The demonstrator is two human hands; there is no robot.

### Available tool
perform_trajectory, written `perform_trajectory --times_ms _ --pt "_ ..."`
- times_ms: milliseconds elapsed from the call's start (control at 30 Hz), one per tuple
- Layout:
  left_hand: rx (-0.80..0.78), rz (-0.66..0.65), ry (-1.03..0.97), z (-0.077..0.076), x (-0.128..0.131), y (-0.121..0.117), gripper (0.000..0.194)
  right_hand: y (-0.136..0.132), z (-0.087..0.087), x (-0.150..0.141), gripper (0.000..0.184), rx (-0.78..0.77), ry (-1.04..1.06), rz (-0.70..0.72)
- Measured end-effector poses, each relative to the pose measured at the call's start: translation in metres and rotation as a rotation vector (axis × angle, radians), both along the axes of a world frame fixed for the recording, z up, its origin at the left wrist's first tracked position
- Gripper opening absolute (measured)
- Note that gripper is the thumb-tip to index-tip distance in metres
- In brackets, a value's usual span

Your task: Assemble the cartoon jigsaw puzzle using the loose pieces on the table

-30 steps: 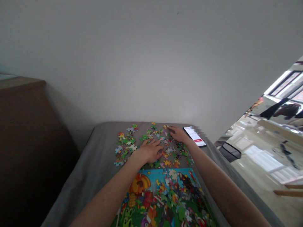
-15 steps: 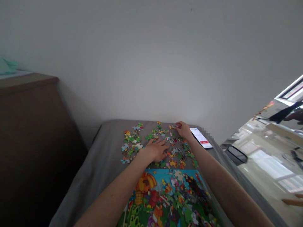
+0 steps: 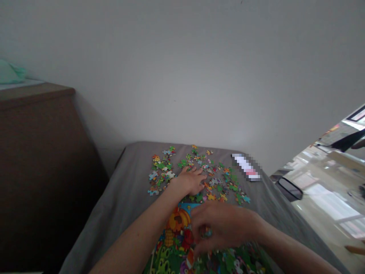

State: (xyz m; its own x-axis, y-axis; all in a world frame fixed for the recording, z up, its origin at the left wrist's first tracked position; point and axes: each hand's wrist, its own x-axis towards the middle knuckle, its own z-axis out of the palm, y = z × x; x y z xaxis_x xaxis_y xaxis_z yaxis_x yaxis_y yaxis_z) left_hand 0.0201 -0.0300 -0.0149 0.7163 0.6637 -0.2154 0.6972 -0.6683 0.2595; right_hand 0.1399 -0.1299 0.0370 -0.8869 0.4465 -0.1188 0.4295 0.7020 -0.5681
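Note:
My left hand [image 3: 190,180] lies on the loose jigsaw pieces with its fingers spread, palm down. Pieces surround it: one group [image 3: 162,167] to its left and a wider scatter [image 3: 218,182] to its right. Nearer to me, my right hand [image 3: 222,224] hovers over a colourful cartoon picture [image 3: 173,239] with a pumpkin house, hiding much of it. The fingers and thumb are bent and smeared by motion. Whether they pinch a jigsaw piece I cannot make out.
A phone [image 3: 246,167], partly pixelated, lies on the grey cloth [image 3: 114,224] at the right. The cloth's far edge meets a pale wall [image 3: 182,76]. A brown cabinet [image 3: 42,133] stands left; a black-rimmed object [image 3: 289,188] is beyond the right edge.
My right hand has moved from the far pieces beside the phone back toward me, over the picture. My left hand stays among the pieces. The view has shifted slightly.

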Motion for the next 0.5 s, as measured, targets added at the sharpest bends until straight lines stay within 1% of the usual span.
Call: perform_trajectory --times_ms 33,100,133,200,267,333,400,500 --pt "0.001 -0.002 -0.012 0.0 0.0 0.0 0.05 0.016 0.002 0.003 0.021 0.065 0.069 -0.136" --pt "0.013 -0.003 -0.038 0.0 0.001 0.0 0.05 0.059 -0.001 0.012 0.022 0.211 0.186 -0.41" --pt "0.019 0.002 -0.043 0.0 0.001 -0.001 0.05 0.082 -0.005 0.017 0.022 0.27 0.181 -0.522" --pt "0.023 0.018 -0.026 0.001 0.001 -0.003 0.05 0.127 -0.018 0.027 0.018 0.388 0.149 -0.745" --pt "0.016 0.021 0.004 0.002 0.001 -0.005 0.052 0.163 -0.034 0.032 0.029 0.428 0.129 -0.808" --pt "0.023 0.022 0.011 0.003 0.001 -0.006 0.053 0.187 -0.05 0.032 0.039 0.448 0.107 -0.813" --pt "0.04 0.026 -0.003 0.002 0.001 -0.007 0.052 0.2 -0.061 0.027 0.044 0.462 0.079 -0.807" --pt "0.061 0.025 -0.015 -0.001 0.001 -0.007 0.049 0.205 -0.068 0.016 0.039 0.478 0.023 -0.787"
